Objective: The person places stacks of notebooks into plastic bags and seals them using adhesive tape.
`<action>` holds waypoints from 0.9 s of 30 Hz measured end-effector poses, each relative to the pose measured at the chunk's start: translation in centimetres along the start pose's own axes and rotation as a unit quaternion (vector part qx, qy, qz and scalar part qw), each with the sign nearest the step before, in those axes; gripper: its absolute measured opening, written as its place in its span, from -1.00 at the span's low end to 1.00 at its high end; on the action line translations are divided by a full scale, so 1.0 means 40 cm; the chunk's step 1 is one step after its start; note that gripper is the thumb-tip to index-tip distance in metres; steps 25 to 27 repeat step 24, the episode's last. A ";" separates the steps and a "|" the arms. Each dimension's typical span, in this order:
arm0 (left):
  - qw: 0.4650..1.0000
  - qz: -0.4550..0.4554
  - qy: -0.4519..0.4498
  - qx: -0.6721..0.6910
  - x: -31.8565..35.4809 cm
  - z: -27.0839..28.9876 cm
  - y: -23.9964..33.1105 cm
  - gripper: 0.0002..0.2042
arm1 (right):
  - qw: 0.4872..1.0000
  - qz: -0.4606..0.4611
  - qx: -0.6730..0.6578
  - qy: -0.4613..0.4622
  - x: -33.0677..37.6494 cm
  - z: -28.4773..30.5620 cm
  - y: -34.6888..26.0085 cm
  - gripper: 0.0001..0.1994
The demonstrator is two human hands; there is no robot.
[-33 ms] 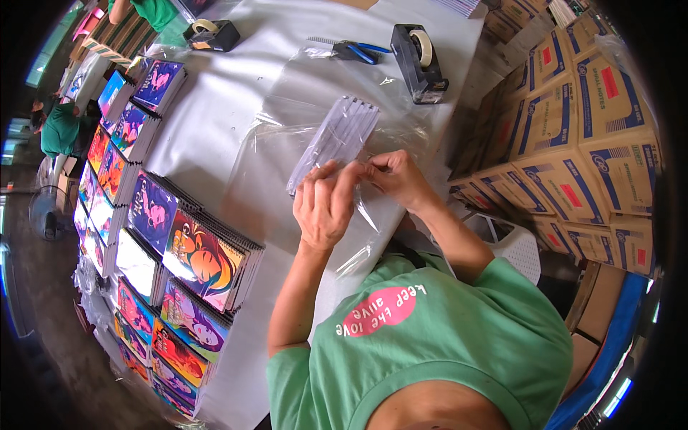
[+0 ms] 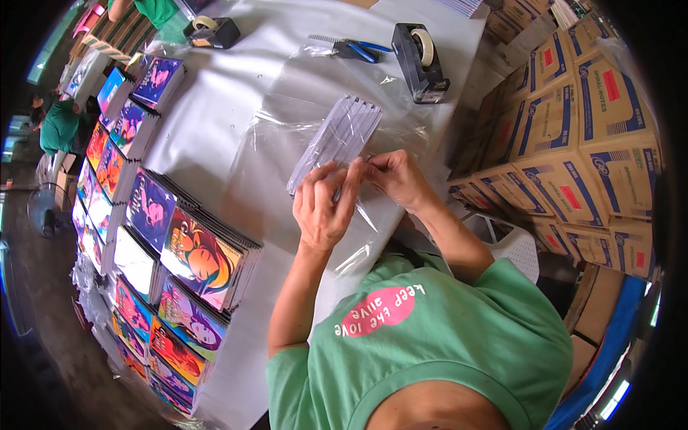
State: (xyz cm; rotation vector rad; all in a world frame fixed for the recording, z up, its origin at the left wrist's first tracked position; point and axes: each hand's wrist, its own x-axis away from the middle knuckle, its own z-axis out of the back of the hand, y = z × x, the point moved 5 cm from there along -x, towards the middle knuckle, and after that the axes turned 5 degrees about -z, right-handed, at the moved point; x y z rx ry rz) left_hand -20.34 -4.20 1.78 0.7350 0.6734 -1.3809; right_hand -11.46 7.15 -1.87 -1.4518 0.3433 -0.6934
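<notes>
A stack of wire-bound notebooks (image 2: pixel 337 136) lies tilted on the table inside clear plastic film (image 2: pixel 276 154), its pale page edges facing up. My left hand (image 2: pixel 322 204) lies over the stack's near end, fingers bent, the index finger reaching toward the right hand and meeting the film there. Close beside it, at the stack's near right corner, my right hand (image 2: pixel 399 179) pinches a fold of the film between thumb and forefinger. The fingertips of both hands almost touch. Loose film spreads around the stack and hangs toward the table's near edge.
A black tape dispenser (image 2: pixel 419 64) stands beyond the stack, near blue-handled pliers (image 2: pixel 364 51). Another tape dispenser (image 2: pixel 211 32) is farther left. Rows of colourful notebooks (image 2: pixel 201 254) line the table's left side. Cardboard boxes (image 2: pixel 559 158) are piled at right, beside a white stool (image 2: pixel 517 251).
</notes>
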 end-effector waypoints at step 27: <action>0.861 0.274 -0.428 0.006 -0.249 -0.119 -0.025 0.00 | 0.944 0.047 -0.008 -0.327 -0.016 -0.038 0.189 -0.49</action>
